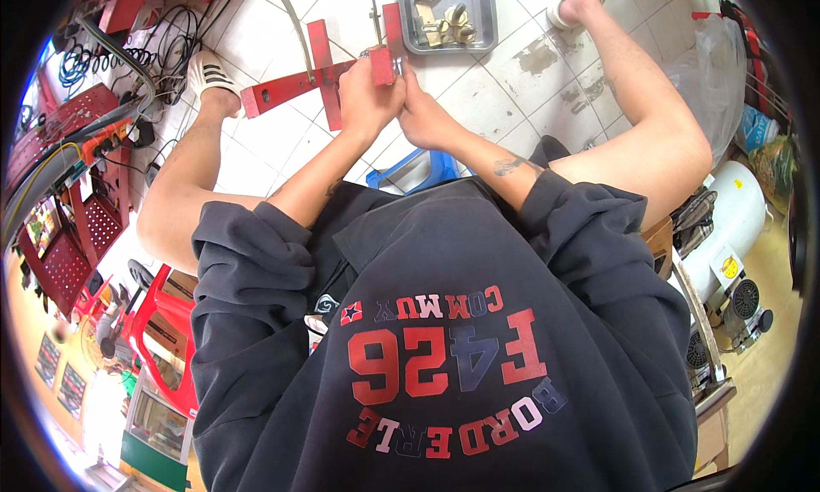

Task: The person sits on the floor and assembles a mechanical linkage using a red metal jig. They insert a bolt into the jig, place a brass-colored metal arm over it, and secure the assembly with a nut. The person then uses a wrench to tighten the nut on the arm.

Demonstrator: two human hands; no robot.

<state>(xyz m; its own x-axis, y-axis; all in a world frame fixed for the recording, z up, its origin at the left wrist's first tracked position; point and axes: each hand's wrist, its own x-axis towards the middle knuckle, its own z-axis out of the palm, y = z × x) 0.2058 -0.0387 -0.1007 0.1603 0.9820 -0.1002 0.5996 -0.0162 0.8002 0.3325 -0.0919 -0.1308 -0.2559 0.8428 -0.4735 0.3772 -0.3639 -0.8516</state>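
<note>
A red metal frame of crossed bars stands on the tiled floor between my legs. My left hand is closed round the frame by a short red block at its right end. From the other side, my right hand pinches at that block. A small shiny metal piece shows at its fingertips, too little to name its kind. Both hands nearly touch. A grey metal tray beyond them holds several pale metal parts.
A blue plastic stool is under me. Black cables and red perforated metal racks crowd the left, with a red plastic chair nearer. At right are a clear plastic bag and a white tank.
</note>
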